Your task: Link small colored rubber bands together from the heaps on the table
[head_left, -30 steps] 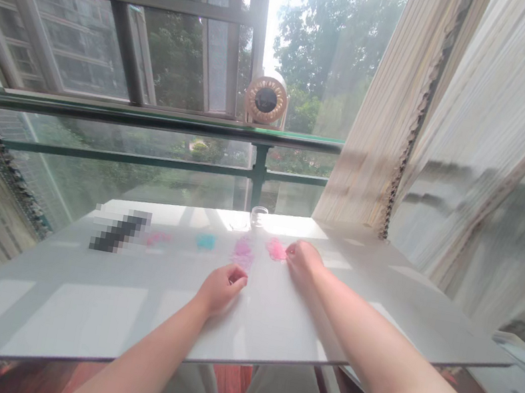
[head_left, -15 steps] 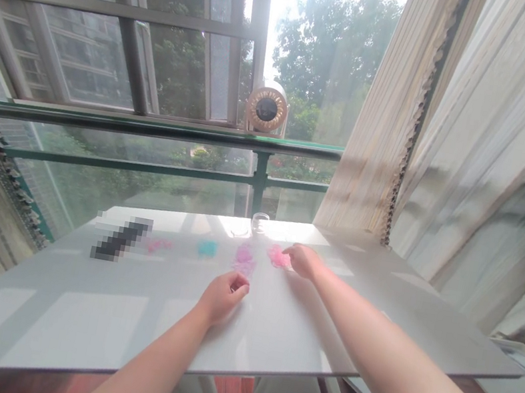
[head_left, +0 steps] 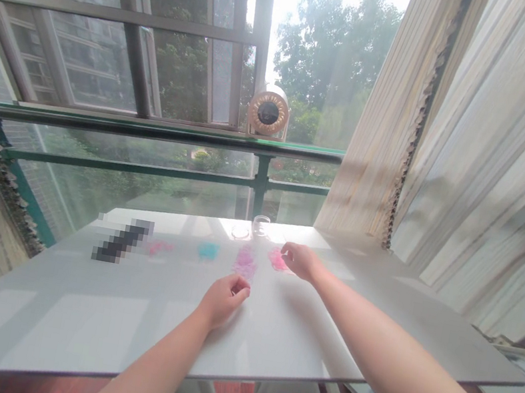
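Note:
My left hand (head_left: 224, 299) rests on the white table (head_left: 94, 316), its fingers curled together in a pinch. Whatever it may hold is too small to make out. Just beyond it lies a pile of small purple pieces (head_left: 246, 259). My right hand (head_left: 300, 261) is at the right edge of a pile of small bright pink pieces (head_left: 276, 259), slightly above it, thumb and finger pinched together. Anything between those fingertips cannot be made out. Left of the purple pile lie a teal pile (head_left: 207, 251) and a scattered pink group (head_left: 160, 247).
A small clear cup (head_left: 260, 226) stands at the table's far edge, with a thin clear ring-like item (head_left: 240, 231) beside it. A blurred-out dark object (head_left: 121, 243) lies at left. A round fan-like device (head_left: 267, 113) is at the window above the railing (head_left: 176, 136).
My right hand has lifted slightly off the bright pink pile, its fingers drawn in. My left hand stays in place. The view has shifted a little.

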Demonstrator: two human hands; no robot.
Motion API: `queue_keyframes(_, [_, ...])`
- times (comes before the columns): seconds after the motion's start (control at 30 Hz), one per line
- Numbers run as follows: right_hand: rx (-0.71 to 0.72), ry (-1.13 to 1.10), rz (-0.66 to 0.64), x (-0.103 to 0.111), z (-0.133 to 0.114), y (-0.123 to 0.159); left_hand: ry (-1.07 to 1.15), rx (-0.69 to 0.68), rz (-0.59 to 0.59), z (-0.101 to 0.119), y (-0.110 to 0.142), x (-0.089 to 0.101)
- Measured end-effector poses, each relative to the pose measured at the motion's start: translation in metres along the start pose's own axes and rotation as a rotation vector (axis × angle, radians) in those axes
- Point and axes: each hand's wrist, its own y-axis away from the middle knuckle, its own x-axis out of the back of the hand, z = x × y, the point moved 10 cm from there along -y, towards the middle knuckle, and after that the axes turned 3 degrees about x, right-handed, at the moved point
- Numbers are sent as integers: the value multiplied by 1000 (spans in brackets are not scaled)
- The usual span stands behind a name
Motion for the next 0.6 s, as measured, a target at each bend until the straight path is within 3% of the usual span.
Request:
queue_keyframes(0.33, [58,-217,97,-41,-37,36,-3,-16,6,4,0,1])
queue_keyframes(0.6, [-22,-283,194,-49,-34,49,-2,-24,10,6,0,2])
